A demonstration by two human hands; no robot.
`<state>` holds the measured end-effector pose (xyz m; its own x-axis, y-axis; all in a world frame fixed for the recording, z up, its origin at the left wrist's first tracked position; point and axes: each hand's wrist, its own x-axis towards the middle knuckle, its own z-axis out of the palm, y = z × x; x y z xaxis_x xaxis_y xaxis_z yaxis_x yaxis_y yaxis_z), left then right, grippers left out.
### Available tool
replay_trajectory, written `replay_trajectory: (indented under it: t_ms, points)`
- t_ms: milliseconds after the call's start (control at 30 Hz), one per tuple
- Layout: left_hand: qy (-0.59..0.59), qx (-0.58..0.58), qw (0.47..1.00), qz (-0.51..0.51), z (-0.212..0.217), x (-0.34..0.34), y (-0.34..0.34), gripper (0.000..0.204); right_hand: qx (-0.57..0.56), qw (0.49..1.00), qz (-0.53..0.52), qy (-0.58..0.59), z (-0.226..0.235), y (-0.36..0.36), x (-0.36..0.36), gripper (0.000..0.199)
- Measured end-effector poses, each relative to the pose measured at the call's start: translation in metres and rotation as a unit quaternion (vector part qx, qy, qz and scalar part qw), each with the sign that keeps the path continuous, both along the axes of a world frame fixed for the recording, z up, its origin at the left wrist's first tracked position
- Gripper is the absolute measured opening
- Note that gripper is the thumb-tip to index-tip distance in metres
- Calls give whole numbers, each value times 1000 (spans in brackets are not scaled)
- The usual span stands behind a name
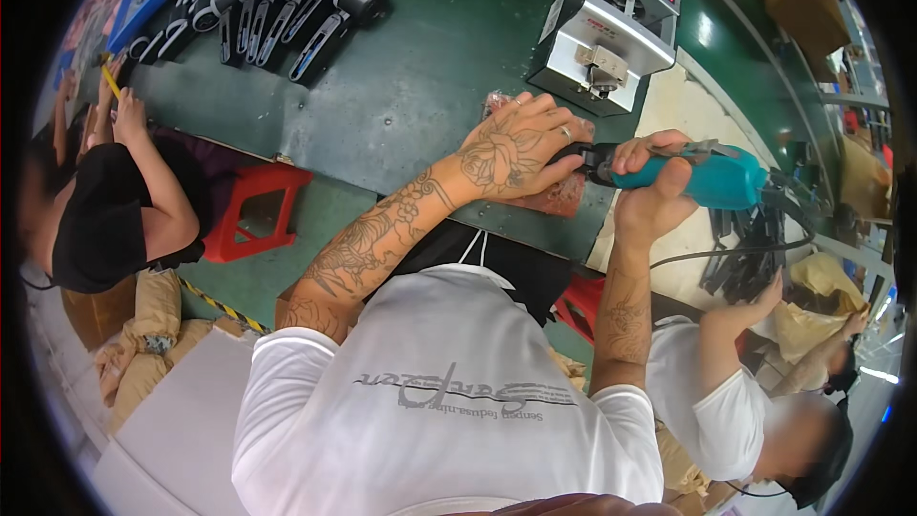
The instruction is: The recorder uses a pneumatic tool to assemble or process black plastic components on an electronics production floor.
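My right hand (pixel 654 182) is wrapped round a teal corded power tool (pixel 731 177), its black head pointing left toward my other hand. My left hand (pixel 525 145) presses down over a reddish, worn block (pixel 564 199) near the table edge, fingers curled and a ring on one of them. Between its thumb and fingers a dark piece (pixel 571 150) shows, touching or very near the tool's head. Most of that piece is covered, so its kind cannot be told.
A silver and black bench machine (pixel 611 38) stands beyond my hands. Several black devices with round heads (pixel 315 14) lie at the far left of the green table (pixel 401 67). Dark strips (pixel 750 253) pile at right. Co-workers sit left (pixel 115 201) and right (pixel 707 392); a red stool (pixel 253 215) stands left.
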<state>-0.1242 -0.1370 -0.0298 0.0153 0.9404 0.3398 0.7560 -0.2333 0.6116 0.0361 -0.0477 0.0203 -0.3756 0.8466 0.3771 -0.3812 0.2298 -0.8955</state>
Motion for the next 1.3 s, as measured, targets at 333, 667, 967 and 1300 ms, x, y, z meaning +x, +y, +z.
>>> replay_trajectory:
  t_ms: [333, 667, 967, 1300]
  points:
    - [8, -1, 1000, 1, 3, 1, 5, 30, 21, 1000, 4, 7, -8, 2, -8, 49]
    - [-24, 2, 1000, -11, 8, -2, -1, 31, -32, 999, -12, 7, -11, -9, -8, 48]
    - [58, 88, 993, -49, 15, -6, -50, 34, -28, 995, -42, 83, 37, -51, 35, 67]
    - [245, 85, 891, 372, -6, -147, -95, 37, -39, 993, -107, 15, -2, -41, 60, 65]
